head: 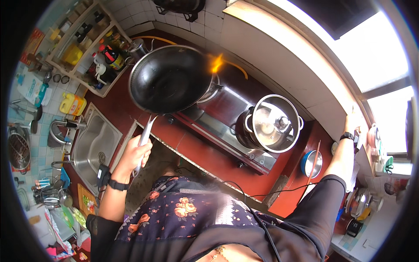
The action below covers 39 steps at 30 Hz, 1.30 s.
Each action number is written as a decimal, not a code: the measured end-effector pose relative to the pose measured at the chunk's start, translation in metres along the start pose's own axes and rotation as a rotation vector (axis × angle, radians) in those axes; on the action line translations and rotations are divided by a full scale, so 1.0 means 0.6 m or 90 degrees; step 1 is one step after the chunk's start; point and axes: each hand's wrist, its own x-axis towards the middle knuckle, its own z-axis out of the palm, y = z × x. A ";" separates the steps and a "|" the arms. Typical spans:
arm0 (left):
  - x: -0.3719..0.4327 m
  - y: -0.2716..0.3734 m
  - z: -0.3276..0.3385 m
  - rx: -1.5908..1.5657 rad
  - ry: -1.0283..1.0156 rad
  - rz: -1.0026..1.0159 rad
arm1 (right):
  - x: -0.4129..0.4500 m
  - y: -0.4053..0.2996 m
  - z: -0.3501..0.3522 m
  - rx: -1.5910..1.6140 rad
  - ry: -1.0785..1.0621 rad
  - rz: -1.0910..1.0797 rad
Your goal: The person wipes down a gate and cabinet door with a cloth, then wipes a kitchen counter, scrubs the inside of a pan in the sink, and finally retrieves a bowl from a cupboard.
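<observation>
My left hand [136, 152] grips the metal handle [146, 134] of a black wok [170, 78]. The wok is tilted above the left side of the gas stove [226, 104], and no food shows in its dark bowl. An orange flame [216, 64] flares beside its right rim, by the partly hidden left burner [209, 93]. Far to the right, my right hand [352, 121] reaches up by the windowsill. Glare washes out its fingers, so whether it holds anything is unclear.
A lidded pot [276, 124] stands on the stove's right side. Right of it, chopsticks [315, 162] lie across a blue bowl [307, 167]. A steel sink [95, 147], a cutting board [85, 199] with chopped food and a bottle rack [91, 49] are leftward. A black cable [255, 213] crosses my front.
</observation>
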 end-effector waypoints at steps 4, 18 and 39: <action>0.046 0.000 0.036 -0.023 -0.022 0.020 | 0.004 -0.011 -0.004 0.094 -0.219 0.109; 0.221 -0.107 0.070 -0.051 -0.123 0.070 | -0.094 0.147 -0.291 0.856 -0.185 0.286; 0.185 -0.161 -0.090 -0.042 -0.121 0.108 | 0.031 0.032 -0.797 1.204 -0.308 0.183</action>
